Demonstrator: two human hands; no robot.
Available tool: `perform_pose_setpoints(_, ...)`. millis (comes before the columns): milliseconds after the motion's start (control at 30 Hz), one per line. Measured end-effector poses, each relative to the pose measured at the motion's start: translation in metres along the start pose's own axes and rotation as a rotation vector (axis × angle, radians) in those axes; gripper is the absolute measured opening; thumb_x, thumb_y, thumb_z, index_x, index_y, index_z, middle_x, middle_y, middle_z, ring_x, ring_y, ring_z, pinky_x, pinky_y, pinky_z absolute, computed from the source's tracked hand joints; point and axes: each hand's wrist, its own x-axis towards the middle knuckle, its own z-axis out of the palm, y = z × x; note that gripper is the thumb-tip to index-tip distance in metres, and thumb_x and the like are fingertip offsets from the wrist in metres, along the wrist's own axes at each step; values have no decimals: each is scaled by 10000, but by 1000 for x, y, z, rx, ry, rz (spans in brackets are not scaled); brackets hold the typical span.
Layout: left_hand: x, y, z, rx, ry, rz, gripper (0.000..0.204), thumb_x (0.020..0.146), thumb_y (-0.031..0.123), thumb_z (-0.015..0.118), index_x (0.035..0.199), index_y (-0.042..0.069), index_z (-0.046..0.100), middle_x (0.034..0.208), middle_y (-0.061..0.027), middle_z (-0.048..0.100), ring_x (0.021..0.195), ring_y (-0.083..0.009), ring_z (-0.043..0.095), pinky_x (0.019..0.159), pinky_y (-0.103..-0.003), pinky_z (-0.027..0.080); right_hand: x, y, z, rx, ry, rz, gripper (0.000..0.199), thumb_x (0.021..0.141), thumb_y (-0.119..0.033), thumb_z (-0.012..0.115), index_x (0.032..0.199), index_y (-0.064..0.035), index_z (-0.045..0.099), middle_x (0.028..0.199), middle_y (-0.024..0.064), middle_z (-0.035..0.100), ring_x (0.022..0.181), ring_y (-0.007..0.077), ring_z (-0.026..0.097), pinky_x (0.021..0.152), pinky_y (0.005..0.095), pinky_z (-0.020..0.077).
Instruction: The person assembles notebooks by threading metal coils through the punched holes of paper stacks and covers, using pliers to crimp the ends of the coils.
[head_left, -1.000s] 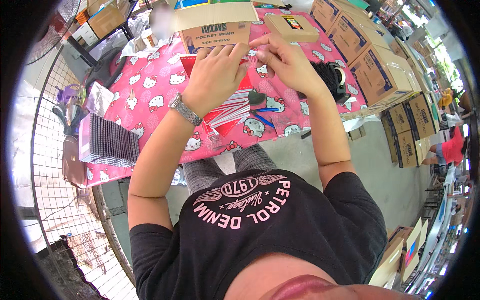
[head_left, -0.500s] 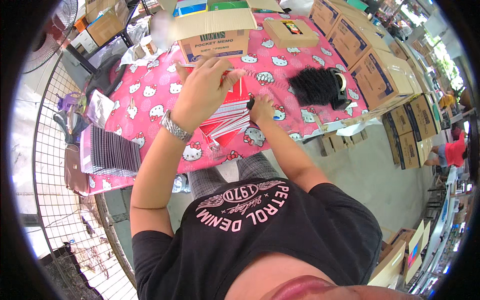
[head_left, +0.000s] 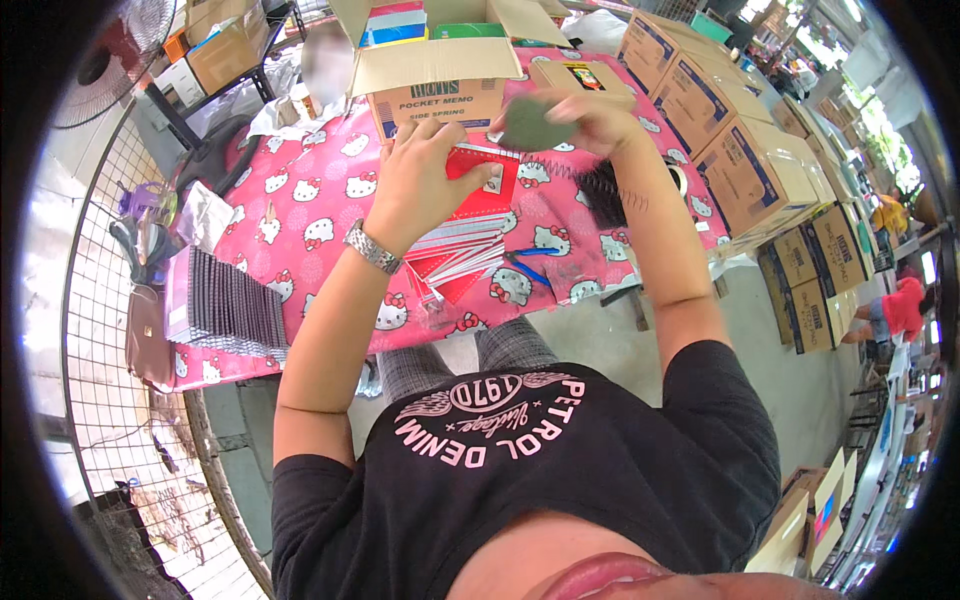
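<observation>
Clamping a dark green rounded pad [head_left: 540, 125] with the fingers of the right hand [head_left: 600, 125]; left hand [head_left: 420, 180] has its thumb spread from the fingers over a red notebook cover [head_left: 480, 203] on the pink tablecloth [head_left: 335, 190]. Black-spined notebooks [head_left: 235, 305] at left look done; fanned red covers [head_left: 455, 258] seem unbound, black coils [head_left: 603, 195] nearby.

Fan [head_left: 95, 66] left, brown cartons [head_left: 755, 172] right

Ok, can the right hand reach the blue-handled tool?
Likely yes: the blue-handled tool lies uncovered on the pink tablecloth, though the right hand is holding a dark green object.
</observation>
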Motion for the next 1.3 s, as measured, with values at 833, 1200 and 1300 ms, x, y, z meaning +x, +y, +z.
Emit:
perform_pose_setpoints(833,1,-13,-3,-120,-42,-19,375,775,295,764,986,43,583,1008,-161,613,1001,-327,560,843,-405,460,17,-8,6,204,-135,-179,643,756,-348,651,1245,60,564,1185,119,602,1137,219,554,987,332,423)
perform_pose_setpoints(1200,0,-57,-18,-356,-226,-136,321,839,213,706,1091,56,586,1088,-152,607,955,-298,599,831,-384,481,54,-9,8,-295,-48,54,704,749,-413,636,1238,88,561,1229,165,592,1124,237,578,982,323,438)
perform_pose_setpoints(1300,2,-57,-14,-431,-224,-150,325,832,200,717,1093,54,588,1019,-129,625,880,-252,600,790,-363,480,55,2,2,-218,8,69,637,755,-346,657,1246,52,575,1232,147,578,1078,213,571,936,299,447)
